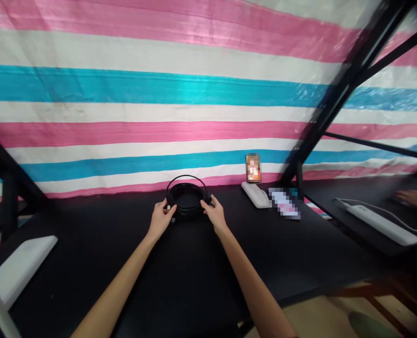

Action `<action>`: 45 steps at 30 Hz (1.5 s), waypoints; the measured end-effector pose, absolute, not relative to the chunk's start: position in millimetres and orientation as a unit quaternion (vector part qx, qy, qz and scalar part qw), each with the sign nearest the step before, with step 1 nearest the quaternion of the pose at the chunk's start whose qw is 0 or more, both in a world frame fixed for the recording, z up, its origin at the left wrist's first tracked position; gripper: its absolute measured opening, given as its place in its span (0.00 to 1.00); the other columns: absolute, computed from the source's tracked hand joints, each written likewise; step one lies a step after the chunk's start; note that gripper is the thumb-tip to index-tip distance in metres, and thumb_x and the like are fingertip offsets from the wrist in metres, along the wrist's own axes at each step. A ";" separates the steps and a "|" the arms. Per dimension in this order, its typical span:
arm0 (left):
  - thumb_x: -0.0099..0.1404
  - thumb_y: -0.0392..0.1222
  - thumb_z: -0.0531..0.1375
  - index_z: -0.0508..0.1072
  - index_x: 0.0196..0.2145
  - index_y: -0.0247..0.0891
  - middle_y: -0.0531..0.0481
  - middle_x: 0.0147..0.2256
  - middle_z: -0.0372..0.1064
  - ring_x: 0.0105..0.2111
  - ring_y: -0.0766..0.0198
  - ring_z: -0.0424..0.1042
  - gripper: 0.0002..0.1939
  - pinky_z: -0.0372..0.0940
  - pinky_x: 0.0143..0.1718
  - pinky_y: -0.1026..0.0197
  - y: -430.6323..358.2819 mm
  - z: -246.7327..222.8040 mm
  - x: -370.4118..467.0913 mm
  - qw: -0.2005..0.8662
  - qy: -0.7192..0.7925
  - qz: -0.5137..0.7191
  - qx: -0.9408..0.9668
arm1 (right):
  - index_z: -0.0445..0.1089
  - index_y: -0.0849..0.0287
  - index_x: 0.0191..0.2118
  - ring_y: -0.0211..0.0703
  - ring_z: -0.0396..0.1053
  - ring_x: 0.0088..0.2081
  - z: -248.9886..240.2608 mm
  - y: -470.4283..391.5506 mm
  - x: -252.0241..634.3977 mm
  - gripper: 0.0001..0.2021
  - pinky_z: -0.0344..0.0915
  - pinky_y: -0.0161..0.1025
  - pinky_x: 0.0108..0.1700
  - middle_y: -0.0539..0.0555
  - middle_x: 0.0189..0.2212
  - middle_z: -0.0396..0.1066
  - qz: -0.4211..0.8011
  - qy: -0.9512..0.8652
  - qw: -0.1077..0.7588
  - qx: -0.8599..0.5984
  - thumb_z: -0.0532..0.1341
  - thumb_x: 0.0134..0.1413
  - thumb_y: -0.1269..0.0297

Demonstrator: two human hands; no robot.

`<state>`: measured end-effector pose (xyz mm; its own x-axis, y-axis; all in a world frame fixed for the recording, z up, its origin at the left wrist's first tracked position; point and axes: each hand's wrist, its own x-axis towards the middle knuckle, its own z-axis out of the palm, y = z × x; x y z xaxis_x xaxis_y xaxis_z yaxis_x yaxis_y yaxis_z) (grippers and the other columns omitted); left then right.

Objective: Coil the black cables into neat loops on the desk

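Observation:
A coiled black cable point(186, 207) is held between my two hands over the far middle part of the black table point(194, 281). My left hand point(162, 217) grips the left side of the coil, thumb on top. On the opposite side my right hand point(213, 212) closes round the coil with thumb and fingers. One loose loop of the cable rises above the rest of the coil. A small light-coloured end, perhaps a connector, shows by my left fingers. The fingertips under the coil are hidden.
To the right lie a white device point(256, 195) and a blurred packet point(285, 203), with a blurred upright card point(253, 167) behind. A white box point(25, 267) is at left. Beyond the black frame point(321, 117) are a white power strip point(382, 224) and another person's hand point(414, 199).

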<state>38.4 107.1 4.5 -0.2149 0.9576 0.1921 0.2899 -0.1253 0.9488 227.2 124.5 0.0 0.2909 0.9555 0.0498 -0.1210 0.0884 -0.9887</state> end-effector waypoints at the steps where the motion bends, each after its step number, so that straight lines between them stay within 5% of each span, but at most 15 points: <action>1: 0.51 0.52 0.60 0.70 0.45 0.34 0.44 0.42 0.61 0.25 0.69 0.68 0.27 0.65 0.25 0.64 105.5 5.4 35.1 0.301 0.588 0.512 0.550 | 0.66 0.62 0.45 0.32 0.64 0.23 -0.3 124.3 229.5 0.28 0.65 0.33 0.26 0.56 0.40 0.65 0.402 -0.409 0.619 -0.537 0.67 0.34 0.60; 4: 0.53 0.54 0.57 0.68 0.48 0.34 0.43 0.45 0.61 0.27 0.66 0.69 0.28 0.66 0.29 0.60 99.6 5.4 21.4 0.236 0.605 0.502 0.571 | 0.63 0.62 0.51 0.31 0.64 0.24 0.6 123.1 236.6 0.31 0.66 0.36 0.34 0.60 0.46 0.60 0.290 -0.435 0.623 -0.582 0.66 0.37 0.60; 10: 0.57 0.52 0.53 0.69 0.45 0.37 0.46 0.40 0.62 0.26 0.65 0.69 0.22 0.66 0.31 0.59 79.2 6.6 2.8 0.182 0.626 0.497 0.573 | 0.64 0.59 0.49 0.33 0.59 0.24 3.7 120.1 240.5 0.23 0.64 0.37 0.35 0.56 0.41 0.61 0.215 -0.454 0.621 -0.602 0.60 0.44 0.63; 37: 0.55 0.48 0.53 0.68 0.36 0.38 0.49 0.36 0.65 0.25 0.65 0.67 0.14 0.64 0.29 0.61 70.9 -2.1 10.4 0.197 0.607 0.491 0.592 | 0.68 0.59 0.32 0.30 0.56 0.20 20.7 107.6 221.4 0.07 0.58 0.32 0.25 0.48 0.28 0.64 0.281 -0.500 0.615 -0.541 0.59 0.42 0.66; 39: 0.55 0.49 0.52 0.68 0.35 0.38 0.49 0.36 0.64 0.25 0.65 0.67 0.14 0.64 0.29 0.60 72.5 -3.7 8.6 0.196 0.608 0.488 0.594 | 0.68 0.58 0.33 0.31 0.59 0.20 31.4 89.7 219.2 0.06 0.58 0.32 0.25 0.47 0.25 0.64 0.318 -0.557 0.556 -0.529 0.58 0.46 0.64; 42: 0.55 0.49 0.52 0.68 0.36 0.38 0.48 0.36 0.64 0.25 0.64 0.67 0.15 0.64 0.30 0.60 73.3 -4.0 5.9 0.197 0.614 0.483 0.592 | 0.69 0.56 0.35 0.35 0.65 0.24 39.4 38.2 228.5 0.09 0.62 0.33 0.25 0.47 0.24 0.66 0.384 -0.680 0.337 -0.526 0.56 0.53 0.59; 45: 0.56 0.49 0.52 0.67 0.37 0.39 0.49 0.37 0.64 0.26 0.64 0.67 0.14 0.63 0.29 0.61 67.3 1.0 8.7 0.192 0.613 0.489 0.590 | 0.67 0.58 0.43 0.40 0.68 0.35 34.1 -29.4 253.1 0.12 0.68 0.39 0.35 0.53 0.38 0.69 0.397 -0.693 0.270 -0.538 0.56 0.57 0.59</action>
